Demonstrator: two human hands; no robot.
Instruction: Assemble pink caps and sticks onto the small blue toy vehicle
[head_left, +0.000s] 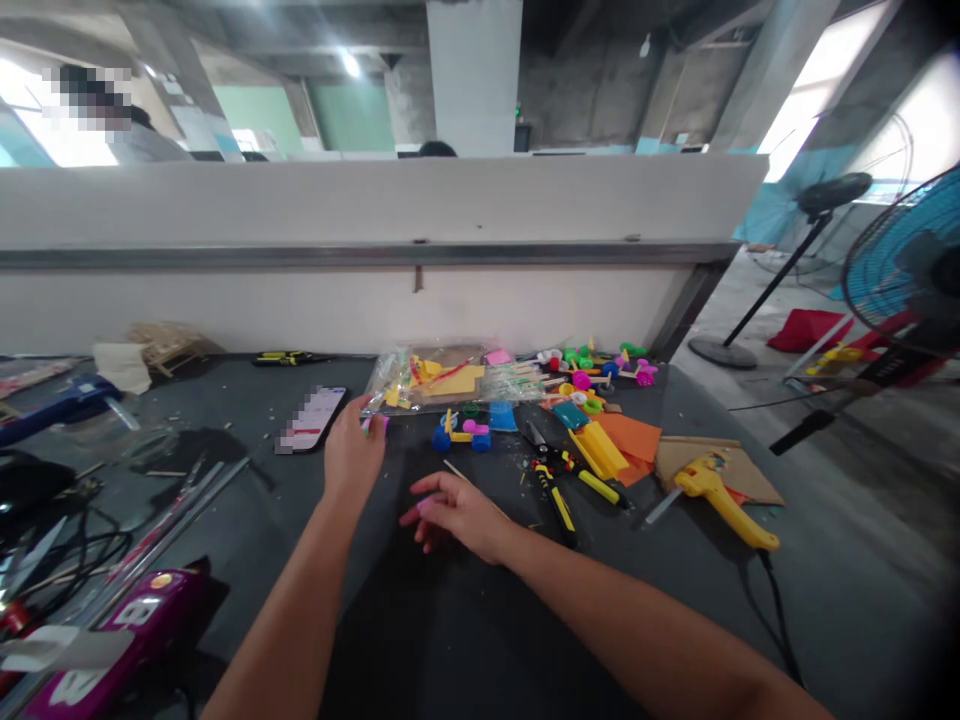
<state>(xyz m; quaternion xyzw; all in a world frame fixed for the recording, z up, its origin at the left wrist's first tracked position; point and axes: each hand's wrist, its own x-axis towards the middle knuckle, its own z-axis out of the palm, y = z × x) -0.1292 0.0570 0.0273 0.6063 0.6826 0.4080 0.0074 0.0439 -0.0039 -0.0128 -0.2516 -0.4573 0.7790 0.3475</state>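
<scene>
My left hand (352,452) is at the near left corner of a clear plastic bag (390,375), its fingers curled. By its fingertips is a small pink and green bit, too small to name; whether it is gripped is partly hidden. Over the dark table, my right hand (457,512) hovers with fingers apart, a pinkish spot at its thumb tip. Between and beyond the hands stands a small toy car-like assembly (461,435) with blue wheels and yellow and pink parts. A thin wooden stick (455,470) lies just behind the right hand.
Black-and-yellow pliers (555,490), a yellow glue gun (720,495) on cardboard, orange sheets (626,440) and colourful small parts (581,375) lie to the right. A phone (311,420), a purple device (127,630) and metal rods (180,525) are left. A white partition (337,300) rises behind.
</scene>
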